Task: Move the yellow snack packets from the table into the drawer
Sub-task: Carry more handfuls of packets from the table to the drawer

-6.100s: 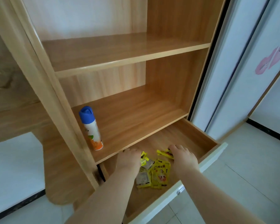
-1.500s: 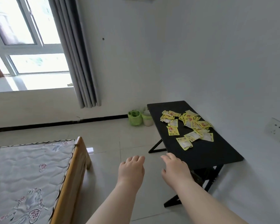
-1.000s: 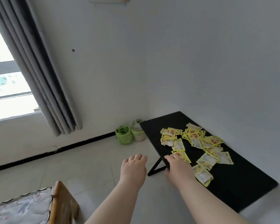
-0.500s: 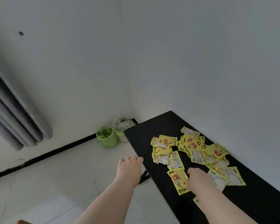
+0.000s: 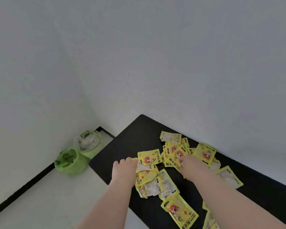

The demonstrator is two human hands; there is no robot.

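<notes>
Left hand (image 5: 123, 169), fingers straight, and right hand (image 5: 191, 166) have reached yellow packets (image 5: 149, 158).

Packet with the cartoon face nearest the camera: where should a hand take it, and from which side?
Likely its left edge, coming from the left: the packet lies flat on the table, so fingers must lift an edge, and that side borders bare tabletop; another packet crowds the right.

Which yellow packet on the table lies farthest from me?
The yellow packet lying pale printed side up at the far end of the scatter, just beyond the cartoon-faced ones. All the rest lie nearer you.
</notes>
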